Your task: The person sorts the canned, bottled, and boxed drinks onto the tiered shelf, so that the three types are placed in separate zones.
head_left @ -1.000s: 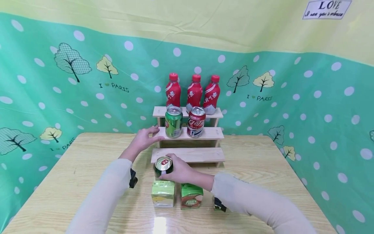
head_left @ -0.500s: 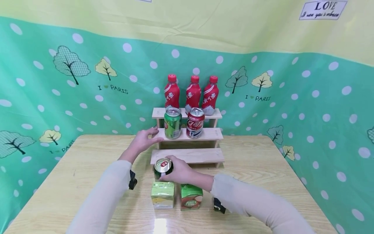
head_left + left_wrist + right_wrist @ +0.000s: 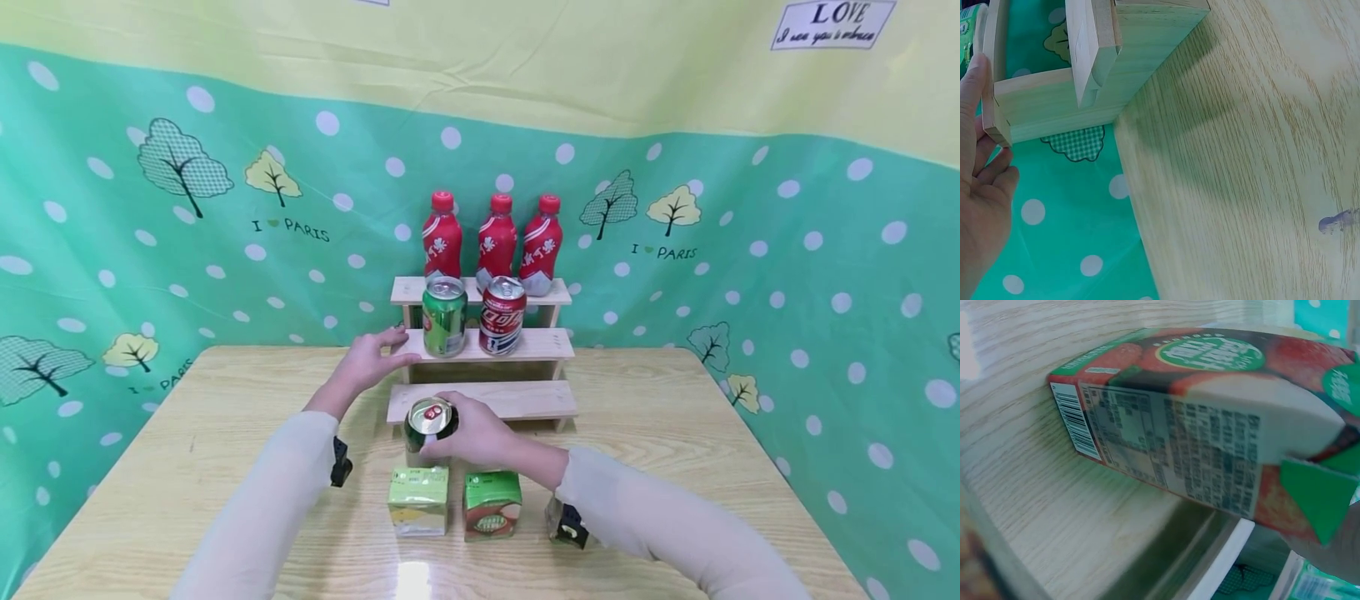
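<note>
Dark green metal can (image 3: 422,425) pinched in right hand (image 3: 476,433), just shifted slightly rightward — seemingly not yet on flat pale-wood bottom shelf (image 3: 525,400); left hand (image 3: 369,360) pinches matching middle shelf (image 3: 547,343).

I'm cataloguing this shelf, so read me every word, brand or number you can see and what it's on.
"LOVE": white label on the wall cloth; script beneath unclear.
"I PARIS", heart between: wall cloth, repeatedly.
Too small or blurred: lettering on the red bottles, red can, green can, gripped can and drink cartons.
</note>
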The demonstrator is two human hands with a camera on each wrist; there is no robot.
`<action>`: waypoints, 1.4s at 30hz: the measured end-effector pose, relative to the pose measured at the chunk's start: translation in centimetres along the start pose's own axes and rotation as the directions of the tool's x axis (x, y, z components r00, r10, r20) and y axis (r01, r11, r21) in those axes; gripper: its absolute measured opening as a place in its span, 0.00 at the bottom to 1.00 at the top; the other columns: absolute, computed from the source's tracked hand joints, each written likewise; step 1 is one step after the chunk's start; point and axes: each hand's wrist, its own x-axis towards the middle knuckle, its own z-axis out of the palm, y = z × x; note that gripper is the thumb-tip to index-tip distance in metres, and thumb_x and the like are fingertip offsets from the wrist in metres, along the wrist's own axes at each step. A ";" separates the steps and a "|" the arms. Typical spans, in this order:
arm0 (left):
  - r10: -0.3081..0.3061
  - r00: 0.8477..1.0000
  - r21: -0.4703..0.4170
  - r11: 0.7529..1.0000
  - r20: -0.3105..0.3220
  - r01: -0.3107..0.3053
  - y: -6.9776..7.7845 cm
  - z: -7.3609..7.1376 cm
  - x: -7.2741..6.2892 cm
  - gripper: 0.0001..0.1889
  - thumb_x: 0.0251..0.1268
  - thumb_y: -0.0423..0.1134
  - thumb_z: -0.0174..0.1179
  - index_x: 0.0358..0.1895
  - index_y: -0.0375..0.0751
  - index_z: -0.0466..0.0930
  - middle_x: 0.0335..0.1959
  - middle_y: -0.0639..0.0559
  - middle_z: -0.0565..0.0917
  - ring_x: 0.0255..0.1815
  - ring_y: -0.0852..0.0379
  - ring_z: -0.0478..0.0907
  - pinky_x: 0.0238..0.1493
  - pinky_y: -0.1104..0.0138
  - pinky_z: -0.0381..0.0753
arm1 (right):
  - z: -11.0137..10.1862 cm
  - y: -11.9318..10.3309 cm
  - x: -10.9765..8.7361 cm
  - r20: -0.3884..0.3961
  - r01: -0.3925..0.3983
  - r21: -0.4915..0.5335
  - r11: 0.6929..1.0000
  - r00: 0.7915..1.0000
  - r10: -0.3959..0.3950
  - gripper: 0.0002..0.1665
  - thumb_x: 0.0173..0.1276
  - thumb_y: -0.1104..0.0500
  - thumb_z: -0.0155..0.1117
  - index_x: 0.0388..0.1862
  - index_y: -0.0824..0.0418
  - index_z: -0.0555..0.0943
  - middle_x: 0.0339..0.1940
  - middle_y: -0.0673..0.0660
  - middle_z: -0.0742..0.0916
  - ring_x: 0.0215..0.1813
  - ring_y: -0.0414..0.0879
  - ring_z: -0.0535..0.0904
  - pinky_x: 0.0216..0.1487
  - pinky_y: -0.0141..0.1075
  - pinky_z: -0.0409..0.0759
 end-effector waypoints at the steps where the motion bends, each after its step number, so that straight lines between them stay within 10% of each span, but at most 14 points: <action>1: -0.003 1.000 0.001 1.000 0.001 0.003 0.0 0.0 0.0 0.37 0.56 0.61 0.61 0.64 0.41 0.69 0.70 0.43 0.65 0.73 0.41 0.57 0.70 0.46 0.60 | -0.3 -0.1 -0.1 -0.004 -0.002 0.003 1.000 1.000 0.002 0.50 0.46 0.48 0.78 0.67 0.59 0.66 0.55 0.54 0.81 0.59 0.48 0.76 0.62 0.42 0.74; 28: -0.025 1.000 -0.011 1.000 0.009 0.025 -0.1 -0.1 0.1 0.38 0.55 0.61 0.61 0.65 0.41 0.69 0.71 0.45 0.64 0.73 0.42 0.55 0.71 0.48 0.60 | -6.7 -1.6 -2.8 -0.121 0.052 -0.083 0.995 0.991 -0.062 0.50 0.45 0.42 0.77 0.66 0.53 0.68 0.55 0.50 0.82 0.57 0.44 0.77 0.56 0.40 0.78; 42: -0.005 1.000 -0.007 1.000 0.009 0.005 0.0 0.0 0.1 0.38 0.55 0.60 0.61 0.65 0.41 0.69 0.70 0.44 0.64 0.73 0.41 0.55 0.71 0.47 0.59 | -7.8 -1.3 -3.7 -0.229 0.047 0.037 0.998 0.973 -0.038 0.44 0.44 0.49 0.79 0.62 0.54 0.72 0.48 0.50 0.84 0.47 0.42 0.79 0.46 0.35 0.83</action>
